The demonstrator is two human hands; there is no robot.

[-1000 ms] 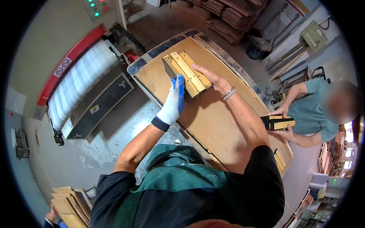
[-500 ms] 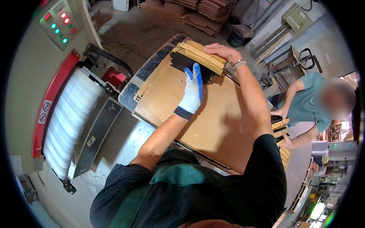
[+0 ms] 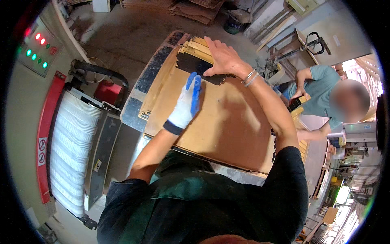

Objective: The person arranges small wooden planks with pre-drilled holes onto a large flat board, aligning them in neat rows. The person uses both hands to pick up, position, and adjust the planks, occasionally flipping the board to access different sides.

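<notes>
A row of yellow wood-coloured strips (image 3: 191, 49) with a black side face (image 3: 190, 64) lies at the far end of a tan board (image 3: 195, 110) on a table. My left hand (image 3: 186, 103), in a white glove with blue fingertips, is just in front of the black face. Its fingers are stretched out, and whether they touch the strips I cannot tell. My bare right hand (image 3: 226, 61), with bracelets at the wrist, lies over the right end of the strips. Its fingers are spread, hiding part of the row.
At left stands a machine with a pale ribbed belt (image 3: 75, 150), a red guard bar (image 3: 50, 138) and a lit control panel (image 3: 39, 49). A co-worker (image 3: 317, 95) at right handles similar yellow and black strips (image 3: 300, 105). Stacked brown sheets (image 3: 197, 10) stand farther back.
My right hand has shifted from the strips' far right edge across their right end, fingers now spread. My left hand sits slightly lower against the row. The whole view has shifted.
</notes>
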